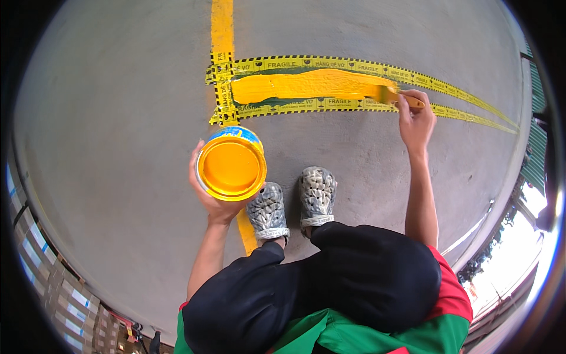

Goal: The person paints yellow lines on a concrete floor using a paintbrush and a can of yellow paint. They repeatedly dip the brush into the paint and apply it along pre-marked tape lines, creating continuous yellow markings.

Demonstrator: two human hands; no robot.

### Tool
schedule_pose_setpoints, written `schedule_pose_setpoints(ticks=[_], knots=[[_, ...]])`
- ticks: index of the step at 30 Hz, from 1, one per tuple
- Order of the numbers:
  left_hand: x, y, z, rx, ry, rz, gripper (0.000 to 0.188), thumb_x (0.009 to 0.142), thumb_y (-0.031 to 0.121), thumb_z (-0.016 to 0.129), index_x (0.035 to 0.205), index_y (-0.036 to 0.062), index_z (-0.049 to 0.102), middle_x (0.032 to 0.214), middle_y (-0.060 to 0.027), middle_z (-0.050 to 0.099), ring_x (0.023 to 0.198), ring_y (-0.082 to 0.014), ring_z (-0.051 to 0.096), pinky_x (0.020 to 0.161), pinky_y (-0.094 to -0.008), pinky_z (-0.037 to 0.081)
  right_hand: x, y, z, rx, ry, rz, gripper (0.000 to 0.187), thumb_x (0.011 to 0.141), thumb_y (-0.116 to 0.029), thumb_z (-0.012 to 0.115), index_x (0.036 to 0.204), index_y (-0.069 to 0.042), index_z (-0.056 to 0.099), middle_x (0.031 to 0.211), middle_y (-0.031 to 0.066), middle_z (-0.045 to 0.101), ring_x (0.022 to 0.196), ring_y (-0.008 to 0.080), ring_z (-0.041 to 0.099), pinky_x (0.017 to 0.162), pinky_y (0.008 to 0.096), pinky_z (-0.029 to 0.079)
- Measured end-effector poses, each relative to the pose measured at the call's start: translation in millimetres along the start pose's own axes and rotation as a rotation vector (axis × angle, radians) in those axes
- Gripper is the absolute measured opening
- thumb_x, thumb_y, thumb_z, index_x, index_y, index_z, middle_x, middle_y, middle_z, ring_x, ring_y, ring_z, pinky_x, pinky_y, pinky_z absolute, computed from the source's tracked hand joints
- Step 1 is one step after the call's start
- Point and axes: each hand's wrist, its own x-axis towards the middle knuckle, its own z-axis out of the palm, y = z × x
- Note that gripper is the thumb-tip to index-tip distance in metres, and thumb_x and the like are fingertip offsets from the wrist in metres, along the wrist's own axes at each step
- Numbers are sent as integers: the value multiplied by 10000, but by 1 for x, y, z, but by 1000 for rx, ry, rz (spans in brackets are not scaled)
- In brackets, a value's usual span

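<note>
My left hand is wrapped round an open can of yellow paint, its mouth facing up. Its fingers show at the can's left side; the rest of the grip is behind it. In my right hand is a paintbrush, gripped by its yellow handle. The bristles rest at the right end of a wet yellow paint band on the floor. Dark green shows along the band's edges. Yellow-and-black warning tape runs above the band, and a second strip runs below it.
A short tape piece crosses the left end. An older yellow line runs away from me, continuing beside my left clog. My right clog stands just short of the lower tape. Stacked boxes fill the lower left edge.
</note>
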Motion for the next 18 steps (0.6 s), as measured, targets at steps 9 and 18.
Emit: schedule_pose_setpoints(ticks=[9,18], knots=[[-10,6,-7,42,25,-11,1308,556,339,1009,1521,47,177,1544,-209,326,1396,-332,425,1195,-473,352,-35,-103,113,-15,-319,-677,144,861,-58,717,962,-41,617,858,104,649,702,234,706,583,350,588],[-34,1,-27,-2,137,-70,1295,549,317,1011,1516,48,193,1550,-214,314,1383,-327,438,1183,-468,377,-19,-177,137,378,-330,-541,138,881,-78,733,973,-24,646,912,144,722,793,242,744,665,326,589]])
